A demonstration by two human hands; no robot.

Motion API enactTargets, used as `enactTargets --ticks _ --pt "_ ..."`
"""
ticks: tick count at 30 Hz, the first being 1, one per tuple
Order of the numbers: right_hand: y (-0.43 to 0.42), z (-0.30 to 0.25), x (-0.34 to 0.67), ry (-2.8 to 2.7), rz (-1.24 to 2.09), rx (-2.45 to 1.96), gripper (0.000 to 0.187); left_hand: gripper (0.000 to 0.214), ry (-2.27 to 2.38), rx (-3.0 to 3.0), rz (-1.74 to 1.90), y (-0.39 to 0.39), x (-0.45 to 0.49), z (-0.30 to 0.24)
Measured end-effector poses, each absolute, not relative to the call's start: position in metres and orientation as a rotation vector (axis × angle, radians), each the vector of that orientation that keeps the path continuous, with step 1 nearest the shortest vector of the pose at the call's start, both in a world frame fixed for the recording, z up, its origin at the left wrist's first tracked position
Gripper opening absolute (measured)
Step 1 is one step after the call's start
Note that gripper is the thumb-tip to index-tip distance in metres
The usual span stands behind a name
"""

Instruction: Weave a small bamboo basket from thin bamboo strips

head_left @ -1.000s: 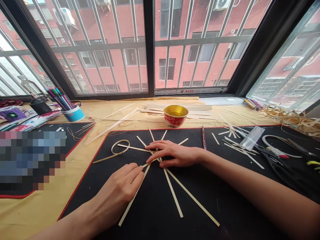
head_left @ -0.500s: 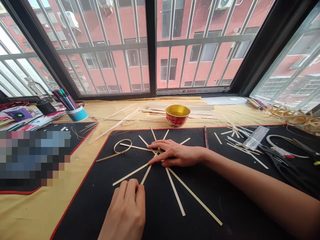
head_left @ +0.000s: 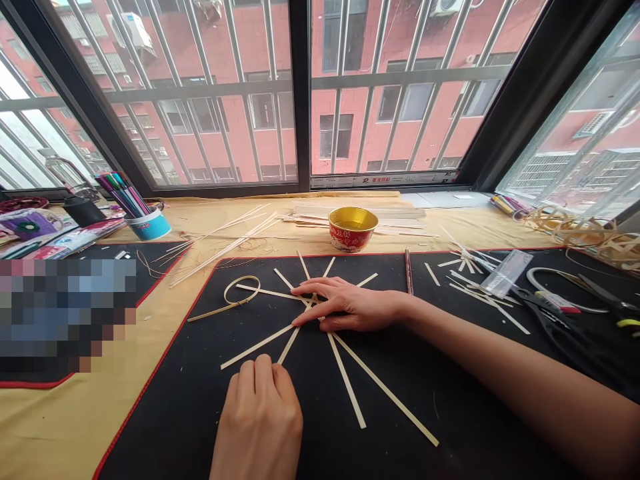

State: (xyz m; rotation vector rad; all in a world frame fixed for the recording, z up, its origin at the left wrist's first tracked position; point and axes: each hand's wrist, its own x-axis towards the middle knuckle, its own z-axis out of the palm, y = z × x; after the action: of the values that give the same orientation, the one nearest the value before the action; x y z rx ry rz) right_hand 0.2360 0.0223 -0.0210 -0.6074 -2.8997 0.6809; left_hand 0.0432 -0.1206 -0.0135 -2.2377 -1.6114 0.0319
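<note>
Several thin bamboo strips (head_left: 345, 377) lie crossed in a star on a black mat (head_left: 450, 373). My right hand (head_left: 345, 303) lies flat on the crossing point, fingers stretched out and pressing the strips down. My left hand (head_left: 263, 413) is at the near end of one strip (head_left: 287, 347), fingers curled together over that end. A looped strip (head_left: 240, 293) lies to the left of the star.
A red and gold bowl (head_left: 351, 229) stands behind the star. More loose strips (head_left: 225, 247) lie on the tan cloth. A blue cup of pens (head_left: 145, 220) is at the left. Scissors and pliers (head_left: 555, 313) and coiled strips (head_left: 575, 230) are at the right.
My left hand has drawn back toward me along the strip to its near end and curled. A strip now points out to the lower left. The right hand has stayed put.
</note>
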Motion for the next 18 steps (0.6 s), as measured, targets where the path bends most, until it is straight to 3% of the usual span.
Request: enactTargets --ticks 10,18 --pt "0.023 -0.02 0.235 -2.904 0.674 -0.607 0.037 0.034 -1.439 -2.145 0.129 -0.12 0.046 -0.014" --pt "0.023 -0.02 0.235 -2.889 0.669 -0.59 0.037 0.033 -1.211 -2.118 -0.129 -0.115 0.024 -0.034"
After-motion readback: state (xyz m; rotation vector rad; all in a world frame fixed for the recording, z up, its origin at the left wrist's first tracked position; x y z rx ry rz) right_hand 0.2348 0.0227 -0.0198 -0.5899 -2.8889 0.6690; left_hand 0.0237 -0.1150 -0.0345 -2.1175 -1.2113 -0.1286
